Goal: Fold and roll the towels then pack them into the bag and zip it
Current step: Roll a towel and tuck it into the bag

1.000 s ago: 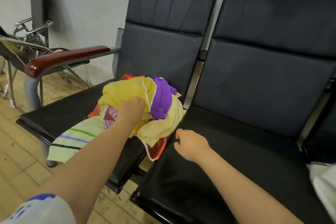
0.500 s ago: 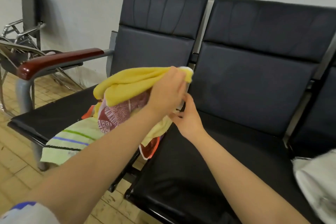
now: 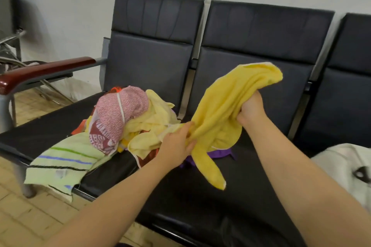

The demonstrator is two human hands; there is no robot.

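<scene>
A bright yellow towel point(image 3: 222, 106) hangs bunched above the middle black seat point(image 3: 210, 196). My right hand point(image 3: 252, 109) grips its upper part and my left hand point(image 3: 178, 146) grips its lower edge. On the left seat lies a heap of towels: a pink patterned one point(image 3: 118, 116) on top, pale yellow ones point(image 3: 152, 124) beneath, and a light green striped one point(image 3: 64, 162) drooping over the seat's front. A purple cloth point(image 3: 218, 154) shows under the held towel. A whitish bag point(image 3: 347, 168) sits at the right edge, partly out of frame.
The row of black padded seats stands against a pale wall. A red-brown armrest point(image 3: 44, 70) ends the row on the left. Metal chair frames point(image 3: 10, 46) stand at the far left on a wooden floor point(image 3: 24, 216).
The yellow towel has been pulled off the heap and carried right over the middle seat. My right hand took hold of it higher up, and the pink towel now tops the heap.
</scene>
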